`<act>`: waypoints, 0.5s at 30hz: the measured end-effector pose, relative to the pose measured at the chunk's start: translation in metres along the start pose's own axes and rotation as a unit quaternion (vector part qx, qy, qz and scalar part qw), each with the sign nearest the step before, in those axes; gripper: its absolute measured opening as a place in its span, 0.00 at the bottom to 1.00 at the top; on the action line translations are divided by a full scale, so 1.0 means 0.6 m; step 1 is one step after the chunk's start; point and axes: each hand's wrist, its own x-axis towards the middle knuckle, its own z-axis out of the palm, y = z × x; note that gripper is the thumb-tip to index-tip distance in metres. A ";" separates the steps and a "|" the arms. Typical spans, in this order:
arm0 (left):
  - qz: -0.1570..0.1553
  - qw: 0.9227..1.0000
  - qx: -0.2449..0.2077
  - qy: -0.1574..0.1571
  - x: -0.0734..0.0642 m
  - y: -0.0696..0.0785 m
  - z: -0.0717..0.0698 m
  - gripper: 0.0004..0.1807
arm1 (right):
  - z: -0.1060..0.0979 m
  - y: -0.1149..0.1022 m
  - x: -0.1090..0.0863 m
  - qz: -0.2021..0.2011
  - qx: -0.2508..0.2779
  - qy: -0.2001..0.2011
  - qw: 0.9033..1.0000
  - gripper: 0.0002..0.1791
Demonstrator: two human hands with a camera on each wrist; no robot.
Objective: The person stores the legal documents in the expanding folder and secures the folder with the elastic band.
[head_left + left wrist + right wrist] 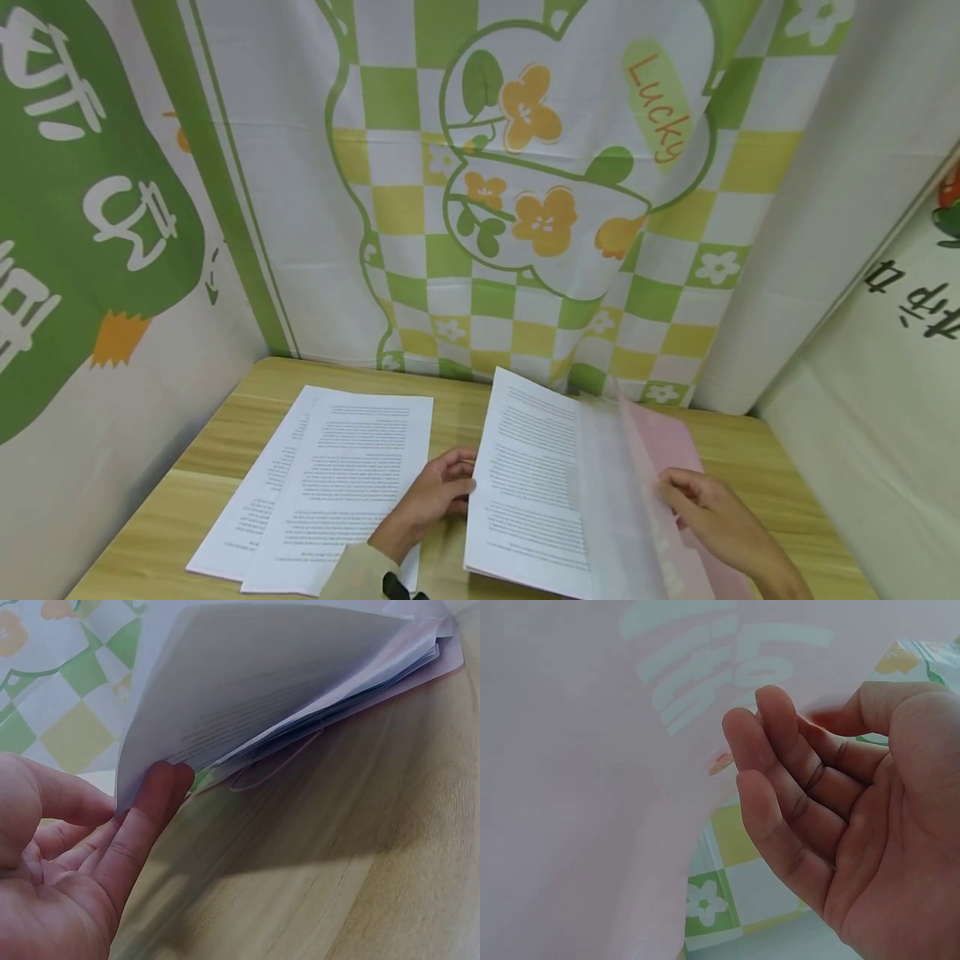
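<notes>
Open pink folder (670,439), printed sheet (527,479) tilted up

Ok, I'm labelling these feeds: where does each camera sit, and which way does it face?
Head: on the head, facing forward and down over the table; left hand and right hand show.
Left wrist: on that wrist, facing the left hand alone, pinching papers.
Right wrist: likewise, facing the right hand alone, before a pink cover.
Head and left wrist share the left hand and papers.
</notes>
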 end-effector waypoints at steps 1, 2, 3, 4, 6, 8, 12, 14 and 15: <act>-0.001 1.000 -0.002 0.000 -0.001 -0.001 0.000 0.25 | 0.000 0.000 0.000 0.003 0.000 0.000 1.000 0.15; -0.001 1.000 -0.002 0.000 -0.001 -0.001 0.001 0.25 | 0.000 0.000 -0.001 0.005 0.001 -0.001 1.000 0.16; -0.001 1.000 -0.004 0.000 -0.001 -0.002 0.001 0.24 | 0.000 0.000 0.000 0.006 0.001 -0.001 1.000 0.16; -0.002 1.000 -0.004 0.000 -0.001 -0.003 0.001 0.24 | -0.001 0.000 -0.001 0.006 0.001 -0.001 1.000 0.16; -0.001 1.000 -0.005 0.000 -0.001 -0.006 0.001 0.24 | -0.001 0.000 -0.001 0.004 0.001 -0.001 1.000 0.16; 0.000 1.000 -0.005 0.000 -0.001 -0.008 0.000 0.23 | -0.001 0.000 -0.001 0.002 0.002 -0.001 1.000 0.16; 0.003 1.000 -0.008 -0.005 -0.002 -0.012 -0.001 0.21 | -0.002 0.000 -0.002 0.003 0.004 -0.002 1.000 0.16; 0.004 1.000 -0.013 -0.005 -0.002 -0.014 -0.002 0.21 | -0.003 0.001 -0.002 0.001 0.005 -0.008 1.000 0.15; 0.005 1.000 -0.014 -0.004 -0.002 -0.014 -0.002 0.21 | -0.004 0.001 -0.002 0.002 0.006 -0.009 1.000 0.15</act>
